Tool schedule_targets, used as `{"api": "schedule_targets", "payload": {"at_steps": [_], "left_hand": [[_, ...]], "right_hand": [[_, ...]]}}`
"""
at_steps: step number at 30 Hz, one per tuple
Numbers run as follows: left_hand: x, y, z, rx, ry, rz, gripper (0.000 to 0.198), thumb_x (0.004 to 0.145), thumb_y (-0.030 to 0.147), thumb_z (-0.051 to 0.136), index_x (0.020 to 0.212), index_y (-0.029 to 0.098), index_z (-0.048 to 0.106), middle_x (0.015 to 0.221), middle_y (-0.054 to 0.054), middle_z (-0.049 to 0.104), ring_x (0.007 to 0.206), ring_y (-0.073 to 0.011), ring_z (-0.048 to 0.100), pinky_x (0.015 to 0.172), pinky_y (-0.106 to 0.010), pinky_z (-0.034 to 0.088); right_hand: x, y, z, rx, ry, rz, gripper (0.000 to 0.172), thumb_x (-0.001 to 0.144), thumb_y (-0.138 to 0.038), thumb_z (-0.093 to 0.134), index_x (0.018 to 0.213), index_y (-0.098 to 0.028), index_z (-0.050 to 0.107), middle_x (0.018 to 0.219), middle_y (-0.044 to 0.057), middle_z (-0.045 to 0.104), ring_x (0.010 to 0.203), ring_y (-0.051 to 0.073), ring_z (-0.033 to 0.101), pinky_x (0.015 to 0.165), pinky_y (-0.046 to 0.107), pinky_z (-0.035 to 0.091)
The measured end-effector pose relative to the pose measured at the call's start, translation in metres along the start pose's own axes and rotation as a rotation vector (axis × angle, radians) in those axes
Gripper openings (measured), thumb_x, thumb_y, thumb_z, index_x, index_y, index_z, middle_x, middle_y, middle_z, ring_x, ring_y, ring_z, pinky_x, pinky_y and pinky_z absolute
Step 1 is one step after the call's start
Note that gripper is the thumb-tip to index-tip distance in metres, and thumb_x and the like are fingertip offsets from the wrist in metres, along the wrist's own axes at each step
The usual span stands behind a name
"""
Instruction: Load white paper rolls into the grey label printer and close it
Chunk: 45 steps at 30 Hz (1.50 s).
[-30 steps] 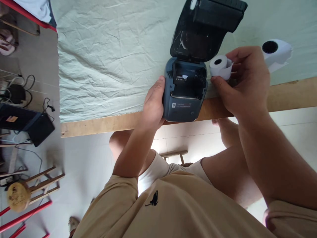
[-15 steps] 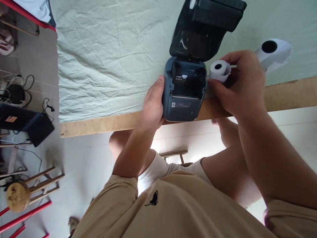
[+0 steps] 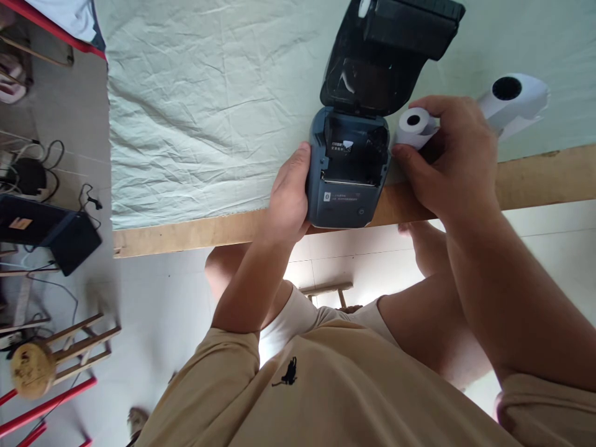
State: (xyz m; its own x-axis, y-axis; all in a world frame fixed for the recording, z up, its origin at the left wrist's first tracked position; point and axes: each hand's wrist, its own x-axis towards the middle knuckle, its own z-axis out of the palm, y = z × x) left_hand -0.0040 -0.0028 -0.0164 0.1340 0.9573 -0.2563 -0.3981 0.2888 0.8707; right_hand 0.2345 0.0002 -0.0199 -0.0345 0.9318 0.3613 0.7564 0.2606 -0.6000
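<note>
A wrinkled pale green cloth [image 3: 200, 124] covers the surface [image 3: 186, 241], its wooden front edge left bare; off to my left a wooden stool [image 3: 31, 370] is on the tiled floor [image 3: 153, 292]. My left fingers [image 3: 298, 162] grip the side of the blue printer [image 3: 347, 208], whose lid [image 3: 367, 81] is raised. Just right of it, my right fingers [image 3: 412, 162] pinch the small paper roll [image 3: 410, 135], though some fingertips seem hidden behind it. A larger roll [image 3: 524, 102] stands past my knuckles.

From my head, the single camera looks forward and steeply down. My shirt [image 3: 354, 391] is very near to it, my left hand [image 3: 289, 195] and right hand [image 3: 459, 155] are farther, the pale green cloth [image 3: 200, 118] reaches farthest.
</note>
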Motion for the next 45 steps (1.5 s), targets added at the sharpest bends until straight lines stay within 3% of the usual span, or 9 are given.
{"api": "schedule_targets", "payload": {"at_steps": [4, 7, 13, 19, 24, 29, 34, 40, 45], "left_hand": [[-0.002, 0.001, -0.001, -0.049, -0.057, 0.003, 0.048, 0.106, 0.071, 0.058, 0.109, 0.025, 0.071, 0.108, -0.004, 0.086, 0.154, -0.0313, 0.067, 0.124, -0.042, 0.064], [-0.002, 0.001, -0.001, -0.072, -0.042, -0.022, 0.049, 0.109, 0.07, 0.051, 0.111, 0.026, 0.072, 0.101, -0.002, 0.085, 0.153, -0.0283, 0.068, 0.122, -0.042, 0.065], [-0.002, 0.0, 0.001, -0.071, -0.042, 0.004, 0.048, 0.11, 0.068, 0.052, 0.109, 0.025, 0.072, 0.1, -0.003, 0.083, 0.152, -0.0281, 0.068, 0.119, -0.043, 0.066], [-0.004, -0.001, 0.0, -0.071, -0.003, -0.002, 0.049, 0.107, 0.072, 0.055, 0.109, 0.026, 0.072, 0.103, -0.002, 0.084, 0.152, -0.0283, 0.068, 0.12, -0.041, 0.066], [-0.003, 0.001, 0.001, -0.036, -0.026, -0.021, 0.051, 0.108, 0.073, 0.051, 0.105, 0.026, 0.071, 0.105, -0.004, 0.083, 0.154, -0.0306, 0.067, 0.119, -0.042, 0.066], [-0.002, 0.001, 0.003, -0.043, -0.003, 0.01, 0.052, 0.108, 0.072, 0.052, 0.105, 0.023, 0.07, 0.108, -0.005, 0.082, 0.151, -0.0318, 0.069, 0.115, -0.044, 0.068], [-0.001, 0.0, 0.003, -0.067, 0.0, 0.016, 0.055, 0.107, 0.073, 0.054, 0.098, 0.02, 0.068, 0.103, -0.005, 0.078, 0.15, -0.0332, 0.069, 0.113, -0.047, 0.069], [0.003, -0.005, -0.002, -0.077, 0.011, 0.019, 0.053, 0.108, 0.072, 0.053, 0.105, 0.022, 0.07, 0.103, -0.004, 0.079, 0.144, -0.0315, 0.073, 0.109, -0.045, 0.07], [0.006, -0.009, -0.005, -0.103, 0.013, 0.015, 0.047, 0.109, 0.066, 0.057, 0.104, 0.022, 0.072, 0.103, -0.004, 0.08, 0.143, -0.0293, 0.073, 0.111, -0.04, 0.069]], "right_hand": [[-0.002, 0.001, -0.004, -0.009, -0.076, 0.016, 0.062, 0.095, -0.028, 0.072, 0.156, -0.034, 0.062, 0.124, 0.003, 0.081, 0.113, 0.028, 0.08, 0.106, 0.054, 0.067], [-0.003, 0.001, -0.008, -0.04, -0.112, -0.005, 0.065, 0.095, -0.029, 0.069, 0.16, -0.034, 0.061, 0.114, 0.001, 0.084, 0.104, 0.026, 0.081, 0.099, 0.049, 0.07], [-0.003, 0.003, -0.003, 0.013, -0.031, 0.025, 0.053, 0.089, -0.028, 0.076, 0.141, -0.032, 0.068, 0.113, 0.004, 0.08, 0.095, 0.024, 0.078, 0.094, 0.05, 0.069], [-0.002, 0.005, 0.0, 0.069, -0.006, -0.002, 0.048, 0.082, -0.027, 0.075, 0.129, -0.029, 0.069, 0.129, 0.007, 0.077, 0.116, 0.028, 0.075, 0.1, 0.053, 0.068], [-0.004, 0.0, -0.005, -0.005, 0.008, -0.026, 0.055, 0.085, -0.024, 0.07, 0.141, -0.029, 0.069, 0.123, 0.008, 0.074, 0.108, 0.027, 0.075, 0.097, 0.055, 0.067], [-0.006, -0.004, -0.005, 0.045, 0.008, -0.011, 0.053, 0.082, -0.013, 0.062, 0.133, -0.026, 0.071, 0.122, 0.006, 0.076, 0.115, 0.027, 0.075, 0.104, 0.056, 0.064], [-0.006, -0.004, -0.003, 0.044, 0.041, 0.041, 0.05, 0.083, -0.014, 0.061, 0.13, -0.027, 0.073, 0.105, 0.003, 0.076, 0.091, 0.021, 0.072, 0.087, 0.045, 0.063], [-0.003, 0.001, 0.001, 0.105, 0.049, 0.057, 0.045, 0.081, -0.023, 0.074, 0.126, -0.026, 0.072, 0.106, 0.003, 0.077, 0.084, 0.018, 0.069, 0.079, 0.039, 0.061], [-0.004, 0.005, 0.001, 0.055, 0.099, -0.031, 0.05, 0.09, -0.028, 0.073, 0.14, -0.027, 0.072, 0.11, 0.005, 0.077, 0.098, 0.023, 0.074, 0.091, 0.048, 0.064]]}}
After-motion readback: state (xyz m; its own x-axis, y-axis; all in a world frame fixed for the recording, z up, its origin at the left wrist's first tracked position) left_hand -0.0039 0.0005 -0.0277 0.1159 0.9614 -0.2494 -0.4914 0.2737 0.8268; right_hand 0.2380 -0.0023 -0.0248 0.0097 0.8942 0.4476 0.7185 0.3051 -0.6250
